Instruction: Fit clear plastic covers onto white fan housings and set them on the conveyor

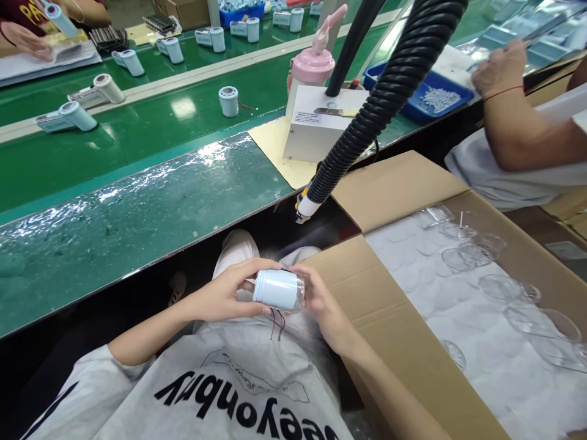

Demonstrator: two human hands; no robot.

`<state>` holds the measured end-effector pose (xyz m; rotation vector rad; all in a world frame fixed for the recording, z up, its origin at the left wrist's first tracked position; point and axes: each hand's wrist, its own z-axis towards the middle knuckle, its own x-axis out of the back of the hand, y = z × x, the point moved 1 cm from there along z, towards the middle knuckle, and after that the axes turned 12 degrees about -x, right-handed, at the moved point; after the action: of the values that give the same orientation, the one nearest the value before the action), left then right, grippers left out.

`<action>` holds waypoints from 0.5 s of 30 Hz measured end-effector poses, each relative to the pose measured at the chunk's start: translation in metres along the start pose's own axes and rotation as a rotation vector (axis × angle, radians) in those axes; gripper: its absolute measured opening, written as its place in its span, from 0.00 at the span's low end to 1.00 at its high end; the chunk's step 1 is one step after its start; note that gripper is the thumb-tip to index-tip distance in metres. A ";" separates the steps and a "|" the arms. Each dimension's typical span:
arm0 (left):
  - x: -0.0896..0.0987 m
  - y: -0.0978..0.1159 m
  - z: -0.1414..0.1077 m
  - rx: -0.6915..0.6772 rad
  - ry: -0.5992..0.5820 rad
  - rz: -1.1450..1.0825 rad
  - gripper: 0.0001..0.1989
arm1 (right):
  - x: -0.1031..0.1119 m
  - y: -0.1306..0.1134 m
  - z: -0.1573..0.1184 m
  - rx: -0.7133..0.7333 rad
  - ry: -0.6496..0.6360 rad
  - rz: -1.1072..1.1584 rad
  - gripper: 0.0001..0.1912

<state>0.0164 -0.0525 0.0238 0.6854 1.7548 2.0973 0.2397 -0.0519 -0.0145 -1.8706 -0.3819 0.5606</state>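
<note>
Above my lap, my left hand [227, 290] is closed around a light-blue cylindrical housing [276, 289] lying on its side. Thin red and black wires [277, 324] dangle beneath it. Its right end sits inside a clear plastic cover [301, 293], which the fingers of my right hand [321, 300] grip. My right fingertips are partly hidden behind the cover. To the right, an open cardboard box [376, 305] contains several clear plastic covers [499, 286] on white sheeting.
A black corrugated hose [389, 91] with a nozzle hangs ahead of my hands, near a white machine [307, 131] and pink-lidded bottle [312, 67]. Another blue housing [228, 101] and several blue-and-white units line the green belt [183, 140]. Co-workers' hands [502, 70] flank a blue tray [424, 113] and the far side.
</note>
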 end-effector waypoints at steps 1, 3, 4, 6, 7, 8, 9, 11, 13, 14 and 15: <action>0.000 0.001 0.000 0.024 0.013 -0.033 0.31 | 0.002 -0.001 -0.002 0.180 0.047 -0.129 0.36; -0.001 0.001 0.000 0.063 0.026 -0.101 0.31 | 0.006 -0.002 -0.005 0.470 0.080 -0.385 0.33; -0.001 0.001 0.000 0.075 0.027 -0.129 0.30 | 0.008 -0.002 -0.006 0.545 0.072 -0.479 0.31; 0.001 0.000 0.001 0.084 0.004 -0.139 0.32 | 0.010 -0.002 -0.006 0.536 0.066 -0.540 0.27; 0.001 0.000 0.001 0.074 -0.021 -0.124 0.34 | 0.011 -0.001 -0.006 0.475 0.073 -0.497 0.25; 0.002 -0.001 0.001 0.054 -0.051 -0.101 0.36 | 0.011 -0.001 -0.006 0.394 0.072 -0.416 0.25; 0.003 -0.001 0.001 0.034 -0.083 -0.076 0.38 | 0.011 0.001 -0.006 0.306 0.062 -0.318 0.25; 0.004 -0.003 0.000 0.006 -0.125 -0.060 0.39 | 0.009 0.003 -0.006 0.161 0.039 -0.146 0.27; 0.005 -0.005 -0.001 0.022 -0.118 -0.107 0.37 | 0.009 0.006 -0.005 0.092 0.048 -0.092 0.27; 0.004 -0.007 -0.002 0.043 -0.102 -0.147 0.36 | 0.009 0.006 -0.006 0.083 0.068 -0.104 0.27; 0.004 -0.010 -0.002 0.067 -0.089 -0.189 0.36 | 0.010 0.007 -0.006 0.082 0.091 -0.124 0.27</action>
<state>0.0113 -0.0506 0.0147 0.5960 1.7730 1.8629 0.2509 -0.0537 -0.0212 -1.7740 -0.4053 0.4004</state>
